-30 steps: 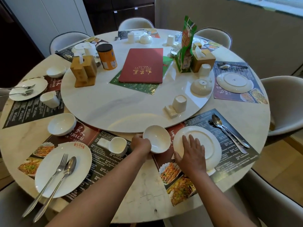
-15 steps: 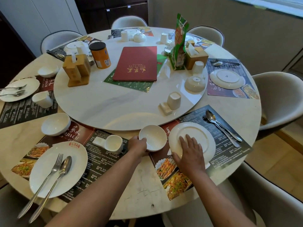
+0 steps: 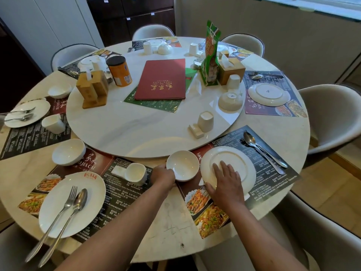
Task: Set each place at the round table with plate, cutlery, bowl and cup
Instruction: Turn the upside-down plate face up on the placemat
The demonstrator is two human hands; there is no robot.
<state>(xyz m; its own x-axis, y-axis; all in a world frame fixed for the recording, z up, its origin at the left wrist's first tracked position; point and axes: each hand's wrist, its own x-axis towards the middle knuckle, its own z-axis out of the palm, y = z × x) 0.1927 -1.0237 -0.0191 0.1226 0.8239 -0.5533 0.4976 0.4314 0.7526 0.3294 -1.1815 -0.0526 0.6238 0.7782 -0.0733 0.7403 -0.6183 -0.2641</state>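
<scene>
My left hand [image 3: 163, 175] grips the rim of a white bowl [image 3: 182, 165] standing upright at the top left corner of the near right placemat [image 3: 273, 184]. My right hand [image 3: 226, 184] lies flat, fingers spread, on an upside-down white plate [image 3: 234, 163] on that mat. A spoon [image 3: 252, 141] and a knife lie to the right of the plate. An inverted cup [image 3: 205, 121] with a small rest [image 3: 196, 131] stands on the turntable just beyond. The near left place has a plate with fork and spoon [image 3: 72, 204], a bowl [image 3: 68, 151] and a cup [image 3: 136, 173].
The turntable [image 3: 136, 130] carries a red menu [image 3: 162, 80], an orange can [image 3: 119, 71], a wooden holder [image 3: 92, 89], a green packet [image 3: 211, 53], a tissue box [image 3: 231, 70] and an inverted bowl [image 3: 230, 101]. Further places ring the table. Grey chairs [image 3: 332, 118] surround it.
Both hands keep their hold on bowl and plate; the plate and bowl have barely shifted. The view has drawn back and tilted slightly.
</scene>
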